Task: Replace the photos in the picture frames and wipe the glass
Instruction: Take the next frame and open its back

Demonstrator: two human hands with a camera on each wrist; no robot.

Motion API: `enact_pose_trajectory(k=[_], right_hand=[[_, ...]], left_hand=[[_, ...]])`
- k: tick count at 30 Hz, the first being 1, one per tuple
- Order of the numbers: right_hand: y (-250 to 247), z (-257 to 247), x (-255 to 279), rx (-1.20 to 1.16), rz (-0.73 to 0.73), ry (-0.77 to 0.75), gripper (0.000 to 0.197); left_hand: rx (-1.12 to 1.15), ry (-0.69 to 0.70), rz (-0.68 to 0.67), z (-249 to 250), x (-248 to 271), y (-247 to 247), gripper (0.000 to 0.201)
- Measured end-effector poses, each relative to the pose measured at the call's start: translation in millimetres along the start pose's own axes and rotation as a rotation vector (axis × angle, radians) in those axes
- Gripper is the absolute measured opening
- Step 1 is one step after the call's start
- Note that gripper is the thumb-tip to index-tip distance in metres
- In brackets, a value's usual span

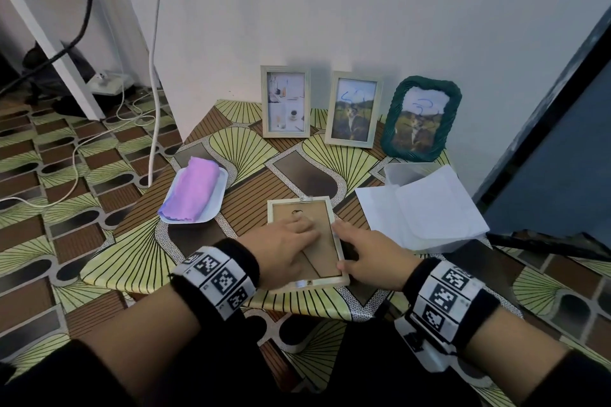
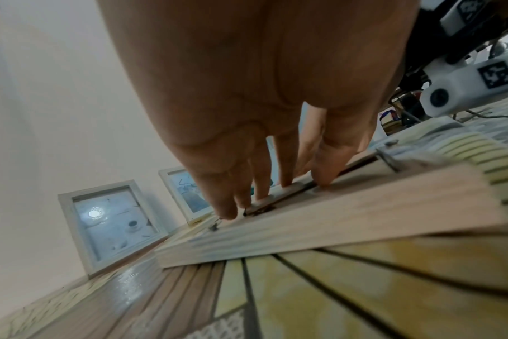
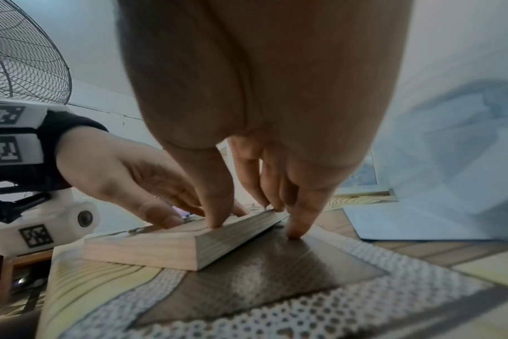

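A light wooden picture frame [image 1: 325, 281] lies face down near the table's front edge, its brown backing board [image 1: 322, 258] facing up. My left hand [image 1: 287, 246] lies flat on the backing with its fingers [image 2: 229, 206] straight, their tips by the hanger slot. My right hand [image 1: 358, 253] touches the frame's right rail: the thumb presses the near right corner, the fingers [image 3: 264, 195] lie along the rail, and the little finger touches the table. The frame's wooden side [image 3: 159, 248] shows in the right wrist view. Its glass side is hidden underneath.
Three frames stand against the wall: a white one [image 1: 286, 102], a pale wooden one [image 1: 353, 109] and a green woven one [image 1: 420, 119]. A purple cloth [image 1: 193, 192] lies in a white tray at left. White sheets on a clear box [image 1: 426, 208] sit at right.
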State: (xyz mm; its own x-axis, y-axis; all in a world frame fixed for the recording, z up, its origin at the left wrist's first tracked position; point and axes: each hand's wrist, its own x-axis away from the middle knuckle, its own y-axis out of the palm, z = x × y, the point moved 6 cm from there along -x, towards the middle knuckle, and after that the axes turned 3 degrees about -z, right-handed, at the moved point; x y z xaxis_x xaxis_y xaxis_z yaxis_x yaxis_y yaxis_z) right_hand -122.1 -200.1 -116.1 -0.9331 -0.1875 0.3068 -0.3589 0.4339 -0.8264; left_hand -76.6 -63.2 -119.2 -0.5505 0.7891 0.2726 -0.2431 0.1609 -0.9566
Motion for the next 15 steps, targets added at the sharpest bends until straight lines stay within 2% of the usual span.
enact_pose_trajectory(k=[5, 9, 15], right_hand=[[3, 6, -1, 0.014, -0.018, -0.012, 0.074], [3, 9, -2, -0.024, -0.033, -0.012, 0.076], [-1, 12, 4, -0.051, 0.006, -0.018, 0.071]], left_hand=[[0.041, 0.022, -0.022, 1, -5, 0, 0.064], [0.122, 0.023, 0.090, 0, -6, -7, 0.043], [0.230, -0.050, 0.233, -7, -10, -18, 0.027]])
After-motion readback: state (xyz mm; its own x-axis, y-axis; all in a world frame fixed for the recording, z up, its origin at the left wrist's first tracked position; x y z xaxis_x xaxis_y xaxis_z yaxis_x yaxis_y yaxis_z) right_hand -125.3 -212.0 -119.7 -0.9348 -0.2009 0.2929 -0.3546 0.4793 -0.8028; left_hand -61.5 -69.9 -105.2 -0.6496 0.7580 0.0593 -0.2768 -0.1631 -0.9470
